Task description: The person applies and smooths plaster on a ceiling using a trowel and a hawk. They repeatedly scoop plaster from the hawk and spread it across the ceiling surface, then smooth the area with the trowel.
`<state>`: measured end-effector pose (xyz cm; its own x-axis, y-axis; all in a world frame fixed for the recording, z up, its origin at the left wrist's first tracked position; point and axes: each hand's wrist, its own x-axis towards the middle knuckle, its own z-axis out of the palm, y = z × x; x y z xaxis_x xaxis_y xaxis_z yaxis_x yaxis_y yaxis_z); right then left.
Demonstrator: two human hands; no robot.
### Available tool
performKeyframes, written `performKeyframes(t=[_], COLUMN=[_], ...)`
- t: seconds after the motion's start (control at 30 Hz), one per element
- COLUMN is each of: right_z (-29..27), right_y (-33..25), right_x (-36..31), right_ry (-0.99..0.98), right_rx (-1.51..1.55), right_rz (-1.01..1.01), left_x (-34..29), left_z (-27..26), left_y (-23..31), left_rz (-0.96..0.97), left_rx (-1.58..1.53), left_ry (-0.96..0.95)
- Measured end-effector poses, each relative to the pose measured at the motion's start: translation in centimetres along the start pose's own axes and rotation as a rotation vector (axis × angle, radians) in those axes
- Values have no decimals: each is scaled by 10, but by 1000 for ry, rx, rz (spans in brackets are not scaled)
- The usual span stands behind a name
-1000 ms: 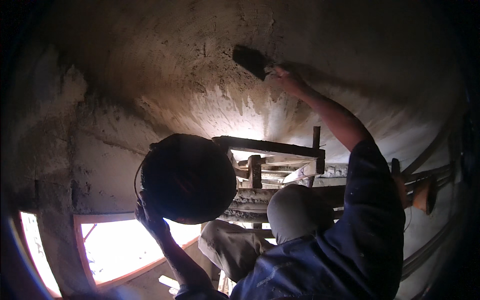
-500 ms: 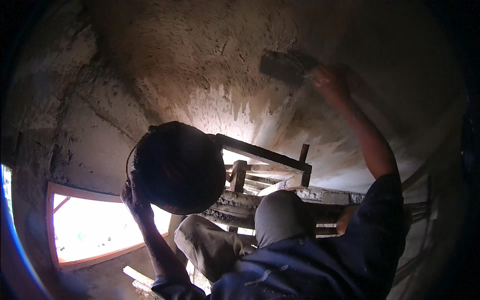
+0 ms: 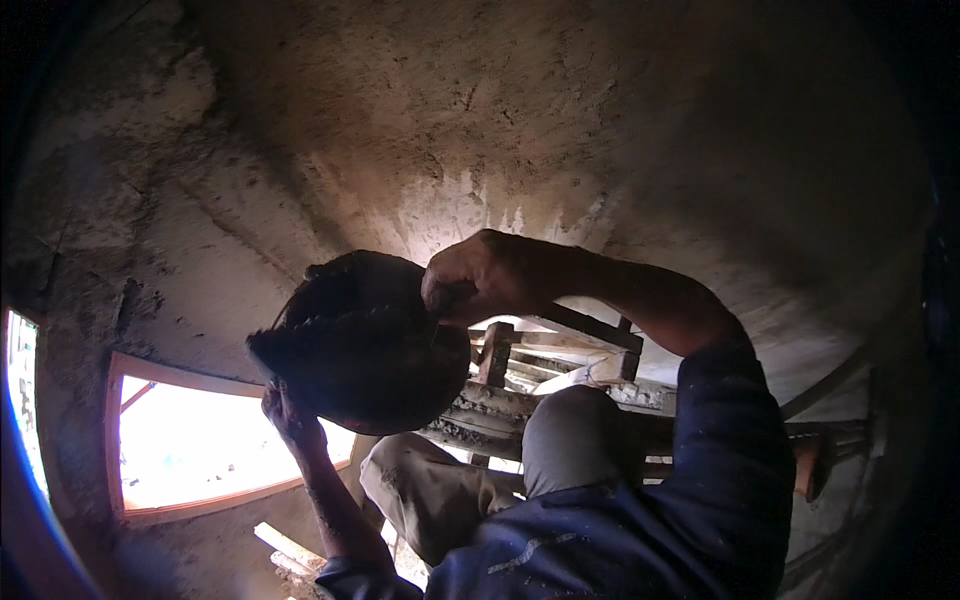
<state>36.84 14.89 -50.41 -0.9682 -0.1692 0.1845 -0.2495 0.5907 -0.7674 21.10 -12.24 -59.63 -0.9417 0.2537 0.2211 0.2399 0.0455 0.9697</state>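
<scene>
In front of me is a round black bucket (image 3: 410, 390), its inside too dark to make out. My left hand (image 3: 290, 412) is closed on its left side; the fingers are partly in shadow. My right hand (image 3: 468, 285) is closed at the bucket's upper right edge, around the handle of a plastering trowel. The trowel's dark blade (image 3: 300, 345) lies across the bucket's mouth and reaches past its left rim. Above spreads a rough, patchy plastered surface (image 3: 560, 110), which neither hand touches.
A bright wood-framed window (image 3: 200, 440) opens at the left. Rough timbers (image 3: 495, 355) and stacked beams (image 3: 485, 420) stand behind the bucket. My bent knee (image 3: 420, 490) is below it. Pale wood pieces (image 3: 285, 545) lie at lower left.
My right hand has come down and left from the plastered surface, bringing the trowel over the bucket. The bucket sits slightly lower and further right in the view, still in my left hand.
</scene>
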Motion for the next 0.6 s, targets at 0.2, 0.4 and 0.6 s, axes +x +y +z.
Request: performKeyframes(t=[0.2, 0.4, 0.6], right_z=[-64, -42, -46], right_y=[200, 204, 282], right_x=[-5, 6, 15], right_ry=[254, 475, 67], right_rx=[-347, -727, -952], right_rz=[673, 583, 778], left_x=[-7, -15, -11], left_z=[8, 0, -1], left_y=[2, 3, 9], left_rz=[64, 153, 50], left_rx=[36, 145, -40], left_ry=[-83, 57, -16])
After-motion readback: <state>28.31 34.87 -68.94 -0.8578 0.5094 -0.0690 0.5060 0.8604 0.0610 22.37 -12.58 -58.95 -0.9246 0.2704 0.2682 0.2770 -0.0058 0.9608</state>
